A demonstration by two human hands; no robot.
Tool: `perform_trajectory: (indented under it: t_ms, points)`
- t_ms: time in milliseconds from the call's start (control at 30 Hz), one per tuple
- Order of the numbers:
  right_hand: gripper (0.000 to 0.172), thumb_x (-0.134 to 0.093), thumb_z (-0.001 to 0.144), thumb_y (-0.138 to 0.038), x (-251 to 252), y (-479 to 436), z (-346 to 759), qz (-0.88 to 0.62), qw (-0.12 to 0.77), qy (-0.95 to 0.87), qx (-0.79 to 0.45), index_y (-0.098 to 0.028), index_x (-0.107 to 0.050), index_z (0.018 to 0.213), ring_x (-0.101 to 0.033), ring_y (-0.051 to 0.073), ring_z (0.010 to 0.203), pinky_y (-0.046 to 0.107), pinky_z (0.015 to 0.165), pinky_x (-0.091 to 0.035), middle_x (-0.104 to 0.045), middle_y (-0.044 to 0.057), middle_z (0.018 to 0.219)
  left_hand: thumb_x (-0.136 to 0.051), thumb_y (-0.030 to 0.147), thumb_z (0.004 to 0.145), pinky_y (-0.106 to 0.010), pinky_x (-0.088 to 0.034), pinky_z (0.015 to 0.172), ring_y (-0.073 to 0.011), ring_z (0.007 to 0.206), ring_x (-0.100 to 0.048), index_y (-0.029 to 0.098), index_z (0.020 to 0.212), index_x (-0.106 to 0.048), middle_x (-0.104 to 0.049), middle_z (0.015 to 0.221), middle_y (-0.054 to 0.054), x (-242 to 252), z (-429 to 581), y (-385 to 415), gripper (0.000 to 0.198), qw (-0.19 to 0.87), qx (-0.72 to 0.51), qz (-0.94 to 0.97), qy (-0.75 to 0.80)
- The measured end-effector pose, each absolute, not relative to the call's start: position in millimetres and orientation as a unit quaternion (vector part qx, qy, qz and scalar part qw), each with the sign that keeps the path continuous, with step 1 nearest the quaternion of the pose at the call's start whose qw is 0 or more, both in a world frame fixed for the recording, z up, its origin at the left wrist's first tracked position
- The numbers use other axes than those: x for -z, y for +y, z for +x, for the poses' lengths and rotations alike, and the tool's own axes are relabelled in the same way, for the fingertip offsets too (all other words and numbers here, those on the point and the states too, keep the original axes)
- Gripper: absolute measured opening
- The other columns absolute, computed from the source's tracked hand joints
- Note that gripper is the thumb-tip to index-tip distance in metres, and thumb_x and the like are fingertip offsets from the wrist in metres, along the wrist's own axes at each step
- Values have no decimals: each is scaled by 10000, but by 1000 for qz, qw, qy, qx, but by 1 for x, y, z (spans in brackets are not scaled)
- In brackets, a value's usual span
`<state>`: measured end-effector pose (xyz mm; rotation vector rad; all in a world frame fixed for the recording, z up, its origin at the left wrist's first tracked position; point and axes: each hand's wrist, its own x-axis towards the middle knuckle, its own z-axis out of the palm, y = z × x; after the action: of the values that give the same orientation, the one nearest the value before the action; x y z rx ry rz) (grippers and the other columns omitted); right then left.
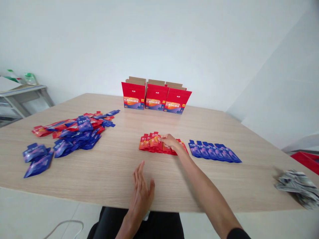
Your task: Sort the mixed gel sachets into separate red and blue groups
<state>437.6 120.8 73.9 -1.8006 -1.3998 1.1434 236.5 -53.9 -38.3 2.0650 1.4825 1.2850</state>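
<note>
A row of overlapping red spouted pouches point(155, 142) lies on the table in front of me. My right hand point(169, 141) reaches over this row, its thumb and fingers closed on the edge of one red pouch. The hand and wrist hide part of the row. Nearer the table's front edge, my left hand point(142, 188) is held with fingers stretched out and nothing in them. To the right of the red row, several blue spouted pouches point(211, 152) overlap in a neat fan.
Three opened red cartons point(157, 97) stand side by side at the back. A mixed heap of red and blue pouches point(83, 132) covers the left, with blue pouches point(39, 161) beside it. A crumpled striped cloth or paper point(297, 186) lies at the right edge of the table point(104, 189).
</note>
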Motion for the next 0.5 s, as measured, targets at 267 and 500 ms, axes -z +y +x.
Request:
perform_trajectory:
  t_ms: [267, 500]
  points:
    - [432, -833, 866, -458, -64, 132, 430, -701, 258, -536, -393, -187, -561, 668, -303, 57, 358, 221, 410, -199, -375, -84, 383, -451, 228, 1007, -707, -417, 1184, -375, 1447, -518, 253, 1664, -151, -507, 1535, -223, 38, 237, -52, 722, 190, -476, 682, 522]
    - [322, -783, 904, -391, -55, 139, 433, -729, 213, -562, -328, -156, -656, 724, -403, 80, 396, 219, 450, -260, -488, -43, 434, -438, 226, 1012, -692, -445, 1177, -376, 1433, -537, 279, 1660, -124, -509, 1528, -219, 44, 233, -50, 723, 186, -464, 698, 513]
